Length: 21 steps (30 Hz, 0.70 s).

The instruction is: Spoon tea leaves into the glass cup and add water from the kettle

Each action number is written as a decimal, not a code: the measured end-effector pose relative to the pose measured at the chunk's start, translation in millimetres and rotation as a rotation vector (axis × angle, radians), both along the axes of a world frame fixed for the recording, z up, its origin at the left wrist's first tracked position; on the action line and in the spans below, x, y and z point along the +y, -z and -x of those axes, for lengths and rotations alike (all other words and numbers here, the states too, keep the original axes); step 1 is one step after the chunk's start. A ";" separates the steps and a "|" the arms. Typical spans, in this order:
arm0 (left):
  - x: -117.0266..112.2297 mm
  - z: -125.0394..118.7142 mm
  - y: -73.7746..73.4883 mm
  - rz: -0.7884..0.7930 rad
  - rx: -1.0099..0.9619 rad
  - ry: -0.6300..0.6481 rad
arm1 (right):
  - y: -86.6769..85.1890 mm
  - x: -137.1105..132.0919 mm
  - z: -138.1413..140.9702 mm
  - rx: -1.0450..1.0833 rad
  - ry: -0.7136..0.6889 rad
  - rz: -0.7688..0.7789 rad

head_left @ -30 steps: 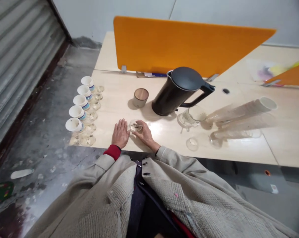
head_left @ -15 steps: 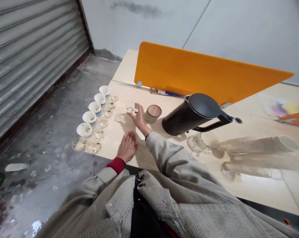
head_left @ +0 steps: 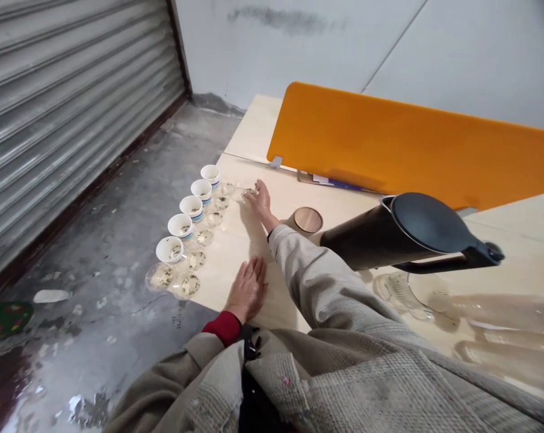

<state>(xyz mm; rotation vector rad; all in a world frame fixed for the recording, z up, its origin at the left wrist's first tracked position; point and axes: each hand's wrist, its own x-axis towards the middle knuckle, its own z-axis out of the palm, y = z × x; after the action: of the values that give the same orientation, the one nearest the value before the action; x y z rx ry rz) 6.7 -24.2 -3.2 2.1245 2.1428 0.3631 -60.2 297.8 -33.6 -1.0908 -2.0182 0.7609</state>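
Note:
A small clear plastic cup (head_left: 248,193) with dark tea leaves in it is between the fingers and thumb of my right hand (head_left: 262,203), near the far end of the rows of cups. My left hand (head_left: 246,290) lies flat on the table near its front edge, holding nothing. Along the left edge stands a row of white paper cups (head_left: 191,207) with leaf bits inside several of them. Beside them runs a row of clear plastic cups (head_left: 204,236), also with leaves at the bottom. A canister with a round wooden lid (head_left: 308,220) sits right of my right forearm.
A black kettle (head_left: 366,231) stands on the right, behind a clear glass pitcher (head_left: 401,291). Stacks of clear cups (head_left: 516,313) lie on their sides farther right. An orange divider (head_left: 389,141) crosses the pale table (head_left: 218,273). Papers lie at its foot.
My right hand has carried the clear cup farther away and closer to the rows of cups. The left hand remains flat on the table. The whole view has shifted slightly.

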 end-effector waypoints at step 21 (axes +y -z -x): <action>-0.3 -0.3 -4.1 -0.022 0.006 -0.004 | -6.7 -3.0 7.9 0.266 -0.020 0.273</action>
<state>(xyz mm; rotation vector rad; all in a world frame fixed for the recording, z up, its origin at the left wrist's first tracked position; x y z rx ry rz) 7.0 -24.5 0.9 2.1352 2.1566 0.3829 -68.1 294.8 -26.9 -1.0556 -1.7380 1.1541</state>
